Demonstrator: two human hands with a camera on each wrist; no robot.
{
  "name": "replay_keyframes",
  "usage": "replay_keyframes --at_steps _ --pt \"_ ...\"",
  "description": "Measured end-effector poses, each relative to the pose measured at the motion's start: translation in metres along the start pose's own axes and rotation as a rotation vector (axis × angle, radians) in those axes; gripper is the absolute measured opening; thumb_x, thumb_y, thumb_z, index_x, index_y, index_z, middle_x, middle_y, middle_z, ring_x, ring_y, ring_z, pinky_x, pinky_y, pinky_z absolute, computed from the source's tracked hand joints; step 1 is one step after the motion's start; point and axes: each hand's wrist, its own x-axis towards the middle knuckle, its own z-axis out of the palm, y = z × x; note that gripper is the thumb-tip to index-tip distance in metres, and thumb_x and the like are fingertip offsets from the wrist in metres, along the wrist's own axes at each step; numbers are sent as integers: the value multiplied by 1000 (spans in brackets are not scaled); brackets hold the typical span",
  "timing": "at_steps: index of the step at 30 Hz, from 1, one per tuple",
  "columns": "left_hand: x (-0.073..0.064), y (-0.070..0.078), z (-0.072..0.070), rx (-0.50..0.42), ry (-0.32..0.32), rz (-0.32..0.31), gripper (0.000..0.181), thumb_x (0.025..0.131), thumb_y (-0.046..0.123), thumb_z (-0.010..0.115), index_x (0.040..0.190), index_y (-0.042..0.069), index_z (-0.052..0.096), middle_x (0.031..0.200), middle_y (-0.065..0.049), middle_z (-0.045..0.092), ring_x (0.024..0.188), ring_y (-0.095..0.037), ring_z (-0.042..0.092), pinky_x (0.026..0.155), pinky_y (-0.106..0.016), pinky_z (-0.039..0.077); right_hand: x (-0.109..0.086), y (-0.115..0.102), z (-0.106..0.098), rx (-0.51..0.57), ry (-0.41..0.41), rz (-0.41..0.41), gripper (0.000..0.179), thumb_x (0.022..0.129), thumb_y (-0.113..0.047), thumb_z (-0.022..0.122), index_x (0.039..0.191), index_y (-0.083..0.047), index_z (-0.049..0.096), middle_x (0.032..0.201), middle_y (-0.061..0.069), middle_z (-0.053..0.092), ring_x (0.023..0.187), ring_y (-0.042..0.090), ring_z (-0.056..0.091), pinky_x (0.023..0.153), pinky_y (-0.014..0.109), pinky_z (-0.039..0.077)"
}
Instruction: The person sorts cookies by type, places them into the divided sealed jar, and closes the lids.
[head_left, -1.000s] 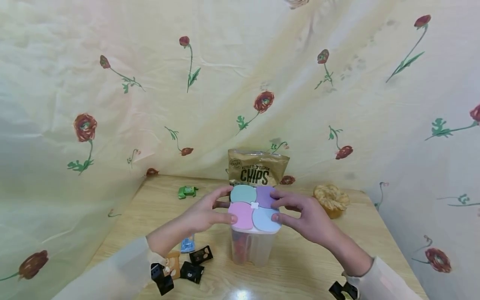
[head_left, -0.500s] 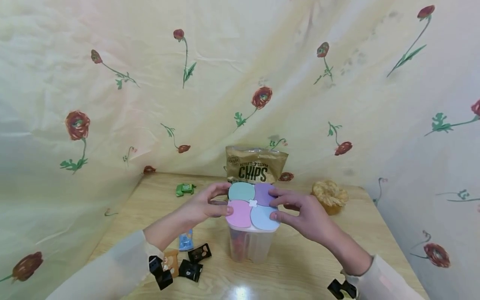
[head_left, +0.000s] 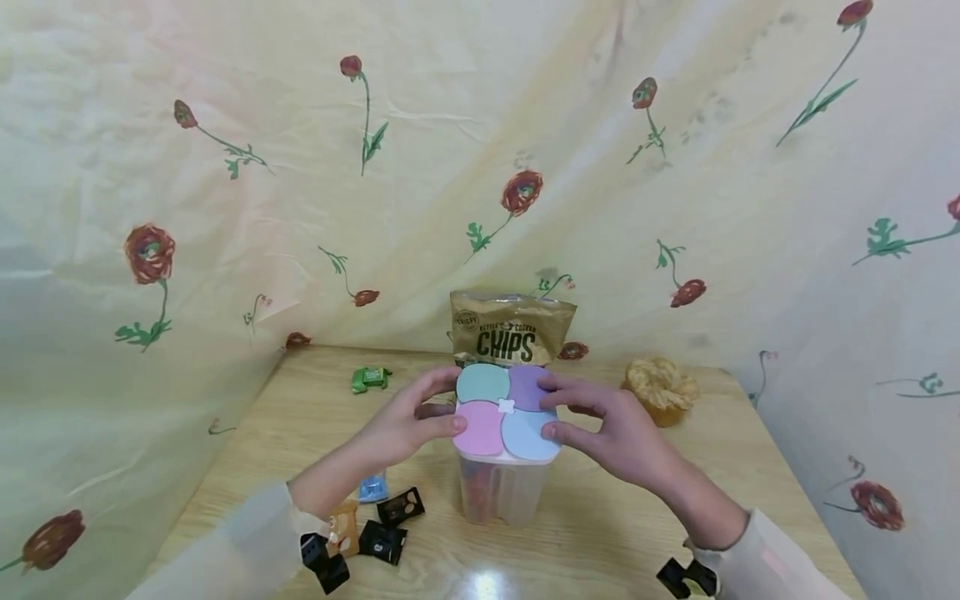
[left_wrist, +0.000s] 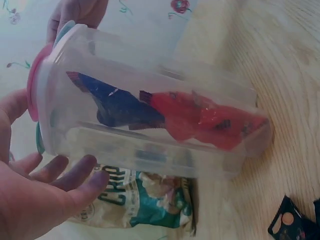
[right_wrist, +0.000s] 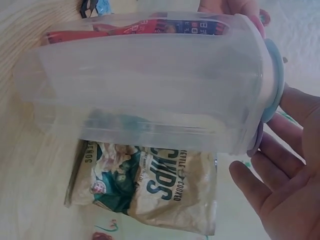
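Note:
A clear compartmented storage container (head_left: 510,492) stands upright on the table. Its lid has teal (head_left: 483,382), pink (head_left: 478,429), light blue (head_left: 531,435) and purple (head_left: 527,388) flaps. My left hand (head_left: 412,421) touches the lid from the left: thumb at the pink flap, index fingertip beside the teal one. My right hand (head_left: 611,429) rests on the right side, thumb on the light blue flap and fingertips on the purple. The wrist views show both hands' other fingers loose and spread beside the container. Red (left_wrist: 210,120) and dark blue (left_wrist: 115,102) packets lie inside one compartment.
A gold chips bag (head_left: 513,333) stands behind the container. Green packet (head_left: 371,379) lies back left; a bread-like thing (head_left: 662,390) sits at right. Front left are blue (head_left: 372,488), orange (head_left: 343,527) and black (head_left: 382,542) packets. Flowered cloth (head_left: 420,208) hangs around the table.
The head view shifts slightly, moving the scene a little up and left. Both hands stay at the lid, and the container stays in its place on the table.

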Motion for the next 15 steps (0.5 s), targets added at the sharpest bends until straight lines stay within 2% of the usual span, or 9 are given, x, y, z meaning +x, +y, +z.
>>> replay_keyframes --at_steps 3,6,9,12,15 --pt "-5 -3 2 15 6 32 69 102 29 66 160 19 32 162 -12 37 143 -41 45 110 -49 47 -2 3 2 46 31 -5 28 94 -21 76 122 -19 74 146 1 61 135 25 57 99 46 55" --pt "-11 -8 4 -7 -15 66 72 104 38 61 163 17 25 166 -12 30 147 -42 38 115 -53 41 -5 11 4 146 91 24 30 102 -15 65 132 -12 68 150 5 57 138 16 54 101 34 54" --pt "-18 -14 9 -39 0 71 74 106 45 52 165 16 19 170 -11 23 152 -39 31 120 -56 30 -5 26 6 281 146 63 36 110 -17 49 142 -4 59 152 13 53 138 10 52 103 25 51" --pt "-23 -21 20 -107 82 89 69 110 46 38 165 10 17 171 -13 19 155 -39 24 124 -58 17 -4 45 12 413 142 110 49 114 -29 32 149 3 48 155 22 47 140 13 50 106 24 47" --pt "-29 -28 36 -204 179 128 67 112 44 21 164 2 14 170 -19 16 155 -44 17 125 -61 6 -4 61 23 544 89 179 67 114 -42 16 154 8 35 159 28 38 141 11 48 108 24 46"
